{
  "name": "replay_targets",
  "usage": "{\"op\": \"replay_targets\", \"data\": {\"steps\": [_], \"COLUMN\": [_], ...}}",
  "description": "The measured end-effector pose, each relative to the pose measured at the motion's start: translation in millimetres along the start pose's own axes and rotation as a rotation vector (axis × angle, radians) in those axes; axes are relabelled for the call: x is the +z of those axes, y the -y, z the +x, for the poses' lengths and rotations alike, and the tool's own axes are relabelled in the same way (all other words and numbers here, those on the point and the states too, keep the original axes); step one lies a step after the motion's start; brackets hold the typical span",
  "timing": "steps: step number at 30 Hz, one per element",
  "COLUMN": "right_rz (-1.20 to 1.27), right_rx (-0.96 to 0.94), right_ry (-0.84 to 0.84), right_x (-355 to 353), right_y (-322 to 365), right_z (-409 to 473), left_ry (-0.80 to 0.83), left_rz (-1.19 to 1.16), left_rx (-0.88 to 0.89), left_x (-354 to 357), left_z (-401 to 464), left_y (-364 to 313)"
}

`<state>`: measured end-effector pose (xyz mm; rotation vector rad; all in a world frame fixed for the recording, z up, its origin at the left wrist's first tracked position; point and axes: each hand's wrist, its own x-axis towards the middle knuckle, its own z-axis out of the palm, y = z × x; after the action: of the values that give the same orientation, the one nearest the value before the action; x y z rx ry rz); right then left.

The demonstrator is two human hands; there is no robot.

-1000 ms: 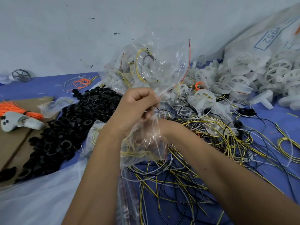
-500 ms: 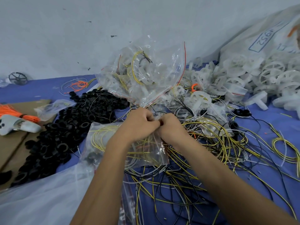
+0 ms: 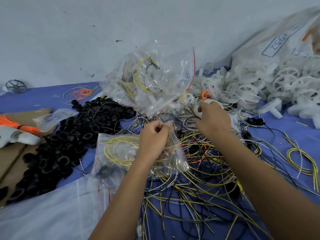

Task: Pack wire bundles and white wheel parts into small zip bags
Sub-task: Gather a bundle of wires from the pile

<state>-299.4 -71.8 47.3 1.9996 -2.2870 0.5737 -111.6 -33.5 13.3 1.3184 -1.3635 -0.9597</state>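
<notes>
1. A pale grey wall (image 3: 86,40) with small dark marks backs a tabletop (image 3: 43,97) covered in blue cloth and crowded with parts.
2. The left hand (image 3: 153,138) sits near the middle, fingers curled, pinching the top of a small zip bag (image 3: 174,153) that holds yellow wire.
3. Just beside it to the left lies a second clear bag (image 3: 117,149) with a coil of yellow wire inside.
4. The right hand (image 3: 213,121) is apart from the left, reaching over the loose wires (image 3: 199,187); its fingers are half bent with thin dark wire strands at the fingertips, though I cannot tell whether it grips them.
5. Behind both hands a heap of filled zip bags (image 3: 155,84) rises against the wall.
6. White wheel parts (image 3: 277,84) are piled at the right, spilling from a large white sack (image 3: 277,42).
7. A mound of black rings (image 3: 69,135) spreads on the left, near brown cardboard (image 3: 17,153) and an orange bundle (image 3: 13,122).
8. A coil of yellow wire (image 3: 301,160) lies well apart at the far right.
</notes>
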Motion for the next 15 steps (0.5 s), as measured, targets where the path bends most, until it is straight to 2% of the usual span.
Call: {"op": "replay_targets", "data": {"steps": [3, 7, 12, 15], "right_rz": [0.050, 0.308, 0.698, 0.865], "right_rx": [0.032, 0.040, -0.090, -0.152], "right_ry": [0.069, 0.105, -0.126, -0.203], "right_x": [9.2, 6.6, -4.1, -4.5], "right_y": [-10.7, -21.7, -19.1, -10.3], "right_z": [2.2, 1.8, -28.2, -48.4], "left_ry": [0.010, 0.000, -0.017, 0.091], "left_rz": [-0.006, -0.013, -0.065, -0.184], "left_rx": [0.015, 0.019, 0.066, 0.104], "left_x": [0.5, 0.1, 3.2, 5.0], "left_z": [-0.2, -0.4, -0.4, -2.2], "left_y": [4.4, 7.9, 6.0, 3.0]}}
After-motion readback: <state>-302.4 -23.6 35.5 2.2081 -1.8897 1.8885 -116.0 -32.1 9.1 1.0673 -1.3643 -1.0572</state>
